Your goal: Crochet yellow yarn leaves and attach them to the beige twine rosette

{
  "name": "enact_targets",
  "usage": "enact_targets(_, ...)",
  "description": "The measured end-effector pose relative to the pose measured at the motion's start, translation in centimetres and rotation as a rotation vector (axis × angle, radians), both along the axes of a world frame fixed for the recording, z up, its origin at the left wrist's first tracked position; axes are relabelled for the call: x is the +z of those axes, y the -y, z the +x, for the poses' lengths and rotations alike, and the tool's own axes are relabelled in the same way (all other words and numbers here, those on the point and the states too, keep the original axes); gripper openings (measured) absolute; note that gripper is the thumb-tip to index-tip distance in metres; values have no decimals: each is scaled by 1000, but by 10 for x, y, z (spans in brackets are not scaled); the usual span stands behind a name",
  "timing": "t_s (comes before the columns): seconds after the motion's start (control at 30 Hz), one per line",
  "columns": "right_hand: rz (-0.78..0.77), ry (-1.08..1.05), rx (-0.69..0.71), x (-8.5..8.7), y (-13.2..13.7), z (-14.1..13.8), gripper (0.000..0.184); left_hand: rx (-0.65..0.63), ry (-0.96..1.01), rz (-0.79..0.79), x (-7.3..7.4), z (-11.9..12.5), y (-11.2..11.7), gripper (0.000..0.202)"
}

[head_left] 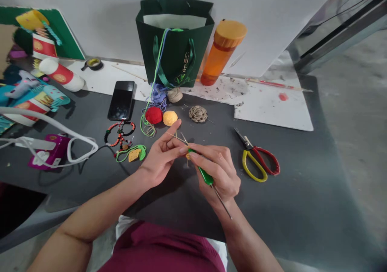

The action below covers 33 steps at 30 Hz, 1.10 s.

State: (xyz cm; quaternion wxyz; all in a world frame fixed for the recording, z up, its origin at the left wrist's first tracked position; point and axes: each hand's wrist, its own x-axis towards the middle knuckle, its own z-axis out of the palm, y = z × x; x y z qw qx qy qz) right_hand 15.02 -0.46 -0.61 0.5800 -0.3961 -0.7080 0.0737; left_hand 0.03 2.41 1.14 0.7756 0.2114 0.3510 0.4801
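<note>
My right hand (pixel 220 171) is closed around the green handle of a crochet hook (pixel 207 177), whose thin metal shaft sticks out behind toward my wrist. Thumb and fingers of my left hand (pixel 160 156) pinch a tiny yellow crochet piece (pixel 188 156) at the hook's tip, while the index finger stretches upward with a strand of yarn running by it. My fingers hide most of the piece. Just beyond my fingertips lie a yellow yarn ball (pixel 170 118) and a red yarn ball (pixel 154 115).
Scissors (pixel 253 155) lie to the right. A coiled twine disc (pixel 198 114), beige ball (pixel 175 95), blue yarn (pixel 159 96) and phone (pixel 121 100) sit farther back. Beaded bracelets (pixel 120 134) and a green-yellow crochet piece (pixel 134 154) are left. Behind stand a green bag (pixel 175 50) and orange bottle (pixel 223 53).
</note>
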Motion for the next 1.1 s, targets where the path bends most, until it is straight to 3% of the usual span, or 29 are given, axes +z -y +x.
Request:
enact_targets(0.2, -113, -329, 76, -3, 2, -7, 34, -68, 98, -140, -1, 0, 0, 97)
enact_targets(0.4, -220, -354, -145, -6, 8, -4, 14, -68, 54, -75, -3, 0, 0, 95)
enact_targets(0.47, -303, -435, -157, -5, 9, -4, 6, -62, 59, -70, -3, -1, -1, 89)
enact_targets(0.73, -578, -864, 88, -2, -2, -8, 15, -85, 64, -11, -3, 0, 0, 67)
enact_targets(1.0, -494, -700, 93, -4, 2, -8, 3, -70, 12, 103, -3, 1, 1, 60)
enact_targets(1.1, -413, -582, 86, -1, 0, -6, 8, -56, -18, 113, -5, 1, 1, 60)
